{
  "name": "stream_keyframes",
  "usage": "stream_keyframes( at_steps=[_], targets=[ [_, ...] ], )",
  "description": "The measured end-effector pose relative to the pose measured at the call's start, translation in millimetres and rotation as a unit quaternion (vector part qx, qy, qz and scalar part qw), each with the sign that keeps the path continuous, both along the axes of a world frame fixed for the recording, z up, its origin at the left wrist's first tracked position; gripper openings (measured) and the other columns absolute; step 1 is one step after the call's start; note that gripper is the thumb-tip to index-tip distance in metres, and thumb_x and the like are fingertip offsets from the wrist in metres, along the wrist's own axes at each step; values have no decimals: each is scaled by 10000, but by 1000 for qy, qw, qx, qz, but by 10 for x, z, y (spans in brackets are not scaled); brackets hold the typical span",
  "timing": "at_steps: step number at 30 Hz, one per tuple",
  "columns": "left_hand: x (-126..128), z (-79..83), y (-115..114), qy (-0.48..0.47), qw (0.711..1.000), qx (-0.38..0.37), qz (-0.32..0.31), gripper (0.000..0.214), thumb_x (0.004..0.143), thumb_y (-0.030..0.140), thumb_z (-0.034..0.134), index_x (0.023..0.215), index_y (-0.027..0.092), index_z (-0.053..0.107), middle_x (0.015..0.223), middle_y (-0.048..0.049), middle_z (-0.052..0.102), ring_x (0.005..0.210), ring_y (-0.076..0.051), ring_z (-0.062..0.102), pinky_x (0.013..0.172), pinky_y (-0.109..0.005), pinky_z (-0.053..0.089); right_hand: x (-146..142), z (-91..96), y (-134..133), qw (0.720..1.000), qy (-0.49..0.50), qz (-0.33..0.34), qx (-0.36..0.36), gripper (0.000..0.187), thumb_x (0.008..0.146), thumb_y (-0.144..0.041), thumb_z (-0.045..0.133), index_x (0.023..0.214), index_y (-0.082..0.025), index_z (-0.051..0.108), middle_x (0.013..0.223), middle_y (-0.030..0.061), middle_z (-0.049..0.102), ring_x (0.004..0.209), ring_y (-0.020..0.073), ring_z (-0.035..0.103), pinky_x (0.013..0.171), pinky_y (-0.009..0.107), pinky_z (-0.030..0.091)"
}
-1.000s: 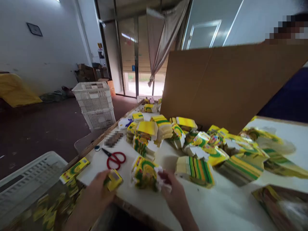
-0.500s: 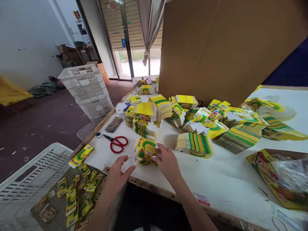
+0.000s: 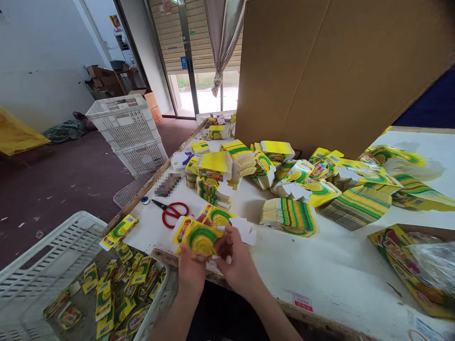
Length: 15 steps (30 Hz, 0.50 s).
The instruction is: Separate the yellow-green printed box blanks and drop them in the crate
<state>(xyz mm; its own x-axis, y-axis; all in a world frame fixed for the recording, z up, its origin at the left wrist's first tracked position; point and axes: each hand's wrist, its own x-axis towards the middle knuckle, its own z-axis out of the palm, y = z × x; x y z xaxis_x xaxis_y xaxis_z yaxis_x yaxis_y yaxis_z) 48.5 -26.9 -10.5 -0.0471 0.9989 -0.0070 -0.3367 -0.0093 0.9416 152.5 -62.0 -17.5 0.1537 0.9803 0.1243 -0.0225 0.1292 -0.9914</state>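
Note:
My left hand (image 3: 189,268) and my right hand (image 3: 237,258) both grip one flat yellow-and-green carton blank (image 3: 195,235), lifted just above the near edge of the white table (image 3: 330,279). Right behind it a small stack of the same blanks (image 3: 217,217) lies on the table. Many more stacks and loose blanks (image 3: 289,215) are heaped across the middle and far side. The white crate (image 3: 39,265) at my lower left holds several folded yellow boxes (image 3: 117,298).
Red-handled scissors (image 3: 172,211) lie left of the stack. One folded box (image 3: 119,231) rests on the table's left corner. A large brown cardboard sheet (image 3: 330,71) stands behind the piles. Stacked white crates (image 3: 130,132) stand on the floor beyond. A packet in clear plastic (image 3: 419,265) is at right.
Both hands lay on and beside the small stack on the table; now they have lifted a single blank off it towards me and grip it together.

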Motion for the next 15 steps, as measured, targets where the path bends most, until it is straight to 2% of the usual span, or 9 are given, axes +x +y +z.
stream_keyframes(
  at_steps=[3,5,7,9,11,13,15],
  targets=[
    [75,164,-7,-107,994,-12,2,600,671,776,507,801,200,612,717,-27,598,698,-187,606,638,-307,540,-171,29,-152,997,68,41,-5,489,676,-150,581,1127,-236,412,808,-18,549,745,142,552,661,265,462],
    [97,223,12,-155,988,-4,21,593,594,783,590,698,200,564,624,18,523,578,-132,535,564,-249,513,-229,24,-206,997,56,53,-8,428,682,-155,583,1085,-228,462,838,-10,559,772,143,533,701,273,451],
    [105,219,22,-153,988,-5,38,630,540,817,597,661,201,548,588,37,499,519,-105,493,519,-221,492,-231,3,-211,998,28,50,-11,360,671,-141,578,1018,-218,515,835,-9,559,761,140,516,702,266,442],
    [101,159,4,-143,989,-18,45,683,497,860,565,692,206,585,619,26,556,552,-124,539,545,-239,511,-179,-26,-177,999,21,19,-15,298,668,-152,579,958,-210,543,789,-15,555,726,137,509,675,256,440],
    [80,66,-36,-121,992,-23,33,652,516,811,621,772,212,628,711,5,632,674,-162,610,629,-262,535,-86,-45,-134,999,26,-27,-12,226,685,-188,584,909,-204,555,755,-13,567,700,137,515,649,250,441],
    [36,-21,-71,-68,997,-20,14,504,585,639,736,832,209,646,779,-1,671,796,-187,639,720,-275,537,31,-44,-110,998,14,-60,-3,127,728,-224,564,852,-197,572,737,-2,592,677,139,527,622,249,445],
    [-36,-62,-76,7,1000,-18,-4,366,654,468,767,864,190,654,806,-12,694,858,-205,648,790,-304,530,156,-22,-113,997,-29,-75,8,77,758,-229,544,800,-194,598,708,2,613,636,136,531,599,250,449]
  ],
)
